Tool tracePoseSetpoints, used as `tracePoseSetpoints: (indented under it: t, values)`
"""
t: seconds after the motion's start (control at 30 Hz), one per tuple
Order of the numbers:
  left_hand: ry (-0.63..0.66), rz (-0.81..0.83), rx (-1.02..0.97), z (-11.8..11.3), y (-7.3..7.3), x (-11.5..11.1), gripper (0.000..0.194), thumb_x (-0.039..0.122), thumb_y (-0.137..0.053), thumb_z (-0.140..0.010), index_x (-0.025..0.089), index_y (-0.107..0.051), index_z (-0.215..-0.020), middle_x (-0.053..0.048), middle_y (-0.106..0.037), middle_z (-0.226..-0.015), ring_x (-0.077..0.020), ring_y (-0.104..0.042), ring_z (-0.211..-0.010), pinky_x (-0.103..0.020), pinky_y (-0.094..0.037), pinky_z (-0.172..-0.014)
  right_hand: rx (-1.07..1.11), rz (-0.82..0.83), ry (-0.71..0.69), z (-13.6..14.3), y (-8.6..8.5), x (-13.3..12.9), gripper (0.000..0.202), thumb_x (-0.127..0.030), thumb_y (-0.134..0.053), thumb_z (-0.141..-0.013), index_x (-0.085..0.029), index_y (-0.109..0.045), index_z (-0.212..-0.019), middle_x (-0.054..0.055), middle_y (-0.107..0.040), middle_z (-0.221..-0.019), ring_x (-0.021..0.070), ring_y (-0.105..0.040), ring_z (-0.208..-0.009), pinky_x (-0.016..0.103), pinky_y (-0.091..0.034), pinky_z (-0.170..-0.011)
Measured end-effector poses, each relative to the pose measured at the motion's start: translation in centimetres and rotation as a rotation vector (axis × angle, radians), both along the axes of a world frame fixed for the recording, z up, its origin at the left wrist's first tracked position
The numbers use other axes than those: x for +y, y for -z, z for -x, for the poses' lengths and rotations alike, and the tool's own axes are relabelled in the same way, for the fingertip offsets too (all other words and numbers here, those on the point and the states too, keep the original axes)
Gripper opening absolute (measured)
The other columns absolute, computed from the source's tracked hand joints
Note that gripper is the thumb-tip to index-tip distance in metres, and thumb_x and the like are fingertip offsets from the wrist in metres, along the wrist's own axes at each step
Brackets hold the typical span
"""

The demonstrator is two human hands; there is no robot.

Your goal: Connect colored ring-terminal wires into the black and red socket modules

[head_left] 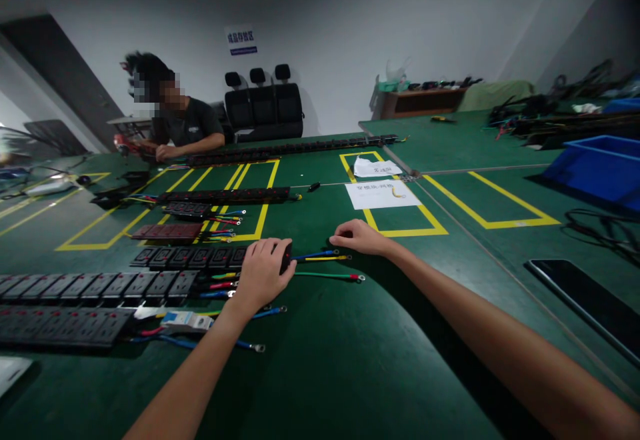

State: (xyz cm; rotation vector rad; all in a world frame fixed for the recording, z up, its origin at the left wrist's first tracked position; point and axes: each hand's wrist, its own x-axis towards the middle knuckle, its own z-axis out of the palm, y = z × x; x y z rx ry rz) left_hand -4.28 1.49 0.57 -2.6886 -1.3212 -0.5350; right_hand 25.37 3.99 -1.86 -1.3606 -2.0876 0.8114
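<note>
On the near left of the desk (350, 373), two broad socket strips (70, 328) lie parallel, left ends cut off by the picture edge. The left forearm (200, 367) hides part of the wiring (173, 339) beside them.

Next beyond lies the black socket strip (190, 257), long axis running left to right. The left hand (263, 270) is at its right end, fingers over the top, thumb at the near side: grip closed on the strip. The body extends left of this grip; blue and yellow leads (313, 256) extend right. The section beneath the hand is hidden, as is the origin of the green lead (325, 275).

The right hand (359, 237) is the nearer to the terminals (349, 257), just beside them, fingers curled; whether its grip contains anything cannot be determined.

At far left, a co-worker's red tool (123, 143) is blurred.
</note>
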Motion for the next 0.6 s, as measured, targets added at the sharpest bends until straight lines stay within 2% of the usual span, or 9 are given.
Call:
tracePoseSetpoints:
  t: [0.13, 0.27, 0.37, 0.47, 0.6]
  values:
    - [0.005, 0.012, -0.002, 0.0, 0.0, 0.0, 0.042, 0.037, -0.056, -0.096, 0.017, -0.06, -0.133, -0.013, -0.067, -0.12, -0.0317, -0.061, -0.114, -0.052, -0.048, -0.101, -0.039, 0.133, -0.1, -0.9, -1.3, 0.1, 0.045, -0.056, -0.06, -0.09, -0.014, -0.073, -0.079, 0.002, -0.062, -0.067, 0.013, -0.051, -0.059, 0.027, -0.033, -0.056]
    - [0.01, 0.018, -0.011, 0.1, 0.0, 0.0, 0.042, 0.037, -0.056, -0.096, 0.018, -0.06, -0.134, -0.013, -0.067, -0.121, -0.0311, -0.061, -0.114, -0.052, -0.047, -0.102, -0.198, 0.202, -0.21, -0.8, -3.1, -0.5, 0.033, -0.05, -0.07, -0.083, -0.017, -0.074, -0.08, 0.002, -0.066, -0.071, 0.0137, -0.056, -0.062, 0.028, -0.036, -0.057]
    - [0.009, 0.01, -0.017, 0.1, 0.1, 0.1, 0.042, 0.037, -0.056, -0.096, 0.019, -0.06, -0.133, -0.013, -0.067, -0.12, -0.0312, -0.061, -0.114, -0.053, -0.047, -0.102, -0.32, 0.202, -0.235, -0.1, -4.2, -1.3, 0.02, -0.037, -0.081, -0.073, -0.019, -0.072, -0.076, 0.001, -0.068, -0.073, 0.0142, -0.058, -0.063, 0.028, -0.036, -0.058]
    - [0.01, 0.012, -0.021, 0.1, 0.2, 0.1, 0.042, 0.037, -0.056, -0.096, 0.019, -0.06, -0.134, -0.012, -0.067, -0.121, -0.0308, -0.061, -0.114, -0.052, -0.047, -0.103, -0.366, 0.189, -0.255, 0.5, -4.8, -1.9, 0.014, -0.03, -0.077, -0.076, -0.02, -0.069, -0.07, 0.001, -0.067, -0.069, 0.0131, -0.057, -0.06, 0.028, -0.035, -0.057]
    - [0.009, 0.019, -0.012, 0.1, 0.1, 0.1, 0.043, 0.037, -0.056, -0.096, 0.018, -0.059, -0.134, -0.013, -0.066, -0.121, -0.0307, -0.06, -0.115, -0.052, -0.046, -0.103, -0.362, 0.044, -0.197, 0.5, -5.2, -2.0, 0.011, -0.025, -0.072, -0.079, -0.02, -0.065, -0.071, 0.0, -0.065, -0.068, 0.0123, -0.055, -0.059, 0.028, -0.033, -0.057]
